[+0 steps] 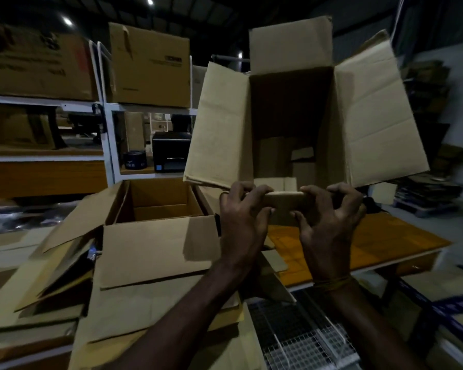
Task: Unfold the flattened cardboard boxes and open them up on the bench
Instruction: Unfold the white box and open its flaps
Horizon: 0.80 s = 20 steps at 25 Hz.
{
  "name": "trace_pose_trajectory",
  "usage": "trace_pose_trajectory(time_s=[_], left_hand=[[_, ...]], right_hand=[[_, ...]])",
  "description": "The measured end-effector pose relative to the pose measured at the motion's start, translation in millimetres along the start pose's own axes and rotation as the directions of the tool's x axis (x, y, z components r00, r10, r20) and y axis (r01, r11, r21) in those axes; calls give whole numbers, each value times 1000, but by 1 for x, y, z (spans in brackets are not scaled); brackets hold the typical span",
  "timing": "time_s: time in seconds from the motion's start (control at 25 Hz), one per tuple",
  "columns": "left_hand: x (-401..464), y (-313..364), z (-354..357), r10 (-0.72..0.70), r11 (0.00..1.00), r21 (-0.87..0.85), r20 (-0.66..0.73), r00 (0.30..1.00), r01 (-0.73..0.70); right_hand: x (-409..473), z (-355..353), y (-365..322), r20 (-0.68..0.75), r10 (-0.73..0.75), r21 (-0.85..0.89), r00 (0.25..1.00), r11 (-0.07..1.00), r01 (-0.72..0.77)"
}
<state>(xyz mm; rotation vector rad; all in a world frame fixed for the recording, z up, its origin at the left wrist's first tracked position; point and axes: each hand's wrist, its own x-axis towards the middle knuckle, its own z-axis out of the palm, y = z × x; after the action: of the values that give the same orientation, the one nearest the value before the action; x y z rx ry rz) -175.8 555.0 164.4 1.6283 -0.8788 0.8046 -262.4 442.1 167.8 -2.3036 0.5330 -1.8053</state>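
I hold an opened-up brown cardboard box (358,113) in the air over the orange bench (380,239), its open mouth tilted toward me and its flaps spread out. My left hand (242,222) and my right hand (329,225) both grip the near flap (285,198) at its edge, fingers curled over it, side by side. A second opened box (155,233) stands on the bench to the left, flaps out. Flattened cardboard boxes (38,284) lie in a pile under and around it.
White metal shelving (107,145) with large cartons (150,65) stands behind the bench, with a black printer (171,150) on a shelf. A wire mesh rack (305,340) lies below the bench edge. Stacks of flat cardboard (428,182) sit at the far right.
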Motion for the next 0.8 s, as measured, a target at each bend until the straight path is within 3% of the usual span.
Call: trace_pose_trajectory(time_s=[0.32,0.8], left_hand=[[-3,38,-38,25,999,31,-46,999,-24],[23,13,-170,59,923,384,-143,988,0]], right_hand=[[6,-35,-23,-43,-65,76,997,995,68],[5,10,-144,46,-116,437,992,896,85]])
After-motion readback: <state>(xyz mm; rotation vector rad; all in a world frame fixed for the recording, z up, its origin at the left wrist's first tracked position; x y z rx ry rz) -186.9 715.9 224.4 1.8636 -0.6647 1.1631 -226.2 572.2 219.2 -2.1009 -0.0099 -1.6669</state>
